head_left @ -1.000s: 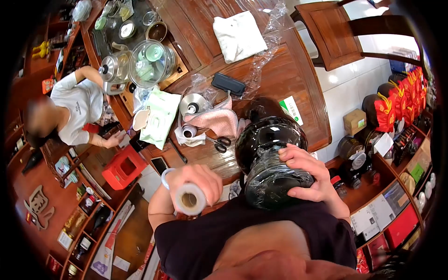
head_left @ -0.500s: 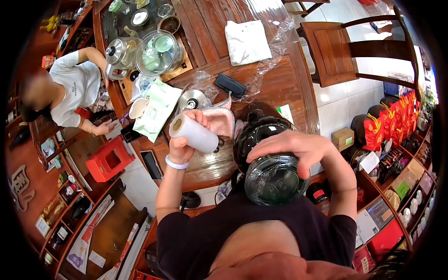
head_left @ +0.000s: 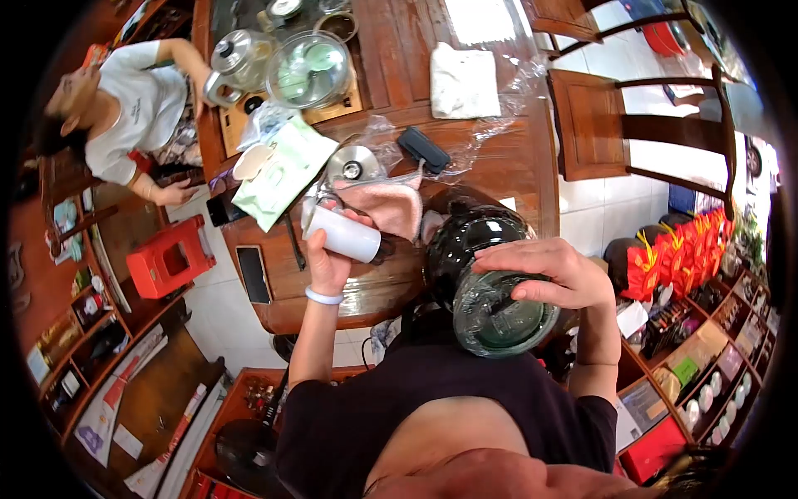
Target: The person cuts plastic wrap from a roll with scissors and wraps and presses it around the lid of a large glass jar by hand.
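My left hand (head_left: 331,264) is wrapped round a white roll of plastic film (head_left: 347,234), held over the table edge. My right hand (head_left: 553,270) grips the upper rim of a round, greenish glass piece (head_left: 504,320), which looks like a jar's base or lid and rests near my chest. Directly beyond it is a glossy black rounded vessel (head_left: 478,229); whether the two are joined I cannot tell. A pink cloth (head_left: 386,204) lies just past the roll, beside a round metal lid (head_left: 356,166).
On the wooden table (head_left: 391,291) are a green wipes pack (head_left: 287,175), a black case (head_left: 424,150), a folded white cloth (head_left: 464,81), a phone (head_left: 253,274), a glass kettle (head_left: 241,62) and a glass bowl (head_left: 309,71). Another person (head_left: 137,108) sits at left near a red stool (head_left: 170,258).
My view has shifted. The roll in my left hand has turned, its open end no longer facing me. My right hand stays on the glass piece, which has tilted slightly.
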The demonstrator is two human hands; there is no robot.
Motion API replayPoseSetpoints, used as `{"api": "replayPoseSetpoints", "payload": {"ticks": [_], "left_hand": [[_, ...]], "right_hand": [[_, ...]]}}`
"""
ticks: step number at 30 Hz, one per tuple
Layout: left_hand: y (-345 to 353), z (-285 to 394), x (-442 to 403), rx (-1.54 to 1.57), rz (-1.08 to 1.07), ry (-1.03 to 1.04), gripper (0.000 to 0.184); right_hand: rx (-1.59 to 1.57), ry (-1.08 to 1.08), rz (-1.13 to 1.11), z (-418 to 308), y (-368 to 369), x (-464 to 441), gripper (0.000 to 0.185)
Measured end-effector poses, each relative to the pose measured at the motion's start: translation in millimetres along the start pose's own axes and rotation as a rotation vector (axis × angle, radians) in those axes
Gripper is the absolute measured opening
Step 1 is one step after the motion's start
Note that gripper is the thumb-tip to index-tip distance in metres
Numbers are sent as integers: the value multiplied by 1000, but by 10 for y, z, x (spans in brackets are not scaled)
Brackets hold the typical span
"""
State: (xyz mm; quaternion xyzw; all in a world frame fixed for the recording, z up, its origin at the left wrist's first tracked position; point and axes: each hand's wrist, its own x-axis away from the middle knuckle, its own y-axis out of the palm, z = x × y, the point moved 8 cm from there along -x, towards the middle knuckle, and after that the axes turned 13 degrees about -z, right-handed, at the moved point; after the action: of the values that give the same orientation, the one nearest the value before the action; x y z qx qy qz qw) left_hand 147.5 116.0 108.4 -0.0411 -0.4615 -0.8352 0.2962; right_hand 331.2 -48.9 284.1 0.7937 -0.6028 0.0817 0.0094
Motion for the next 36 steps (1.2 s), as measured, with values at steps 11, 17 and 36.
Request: {"api": "replayPoseSetpoints", "payload": {"ticks": [11,17,36], "left_hand": [[-1325,388,992,-405,808,454,41],[-1743,549,1349,-487,951,601,43],[-2180,797,1105,-799,780,477,77]], "right_hand": [[-165,84,-84,157,73,-171,36],[-233,48,272,142,-111,292,79],[-56,313,223,242,42,124,35]]}}
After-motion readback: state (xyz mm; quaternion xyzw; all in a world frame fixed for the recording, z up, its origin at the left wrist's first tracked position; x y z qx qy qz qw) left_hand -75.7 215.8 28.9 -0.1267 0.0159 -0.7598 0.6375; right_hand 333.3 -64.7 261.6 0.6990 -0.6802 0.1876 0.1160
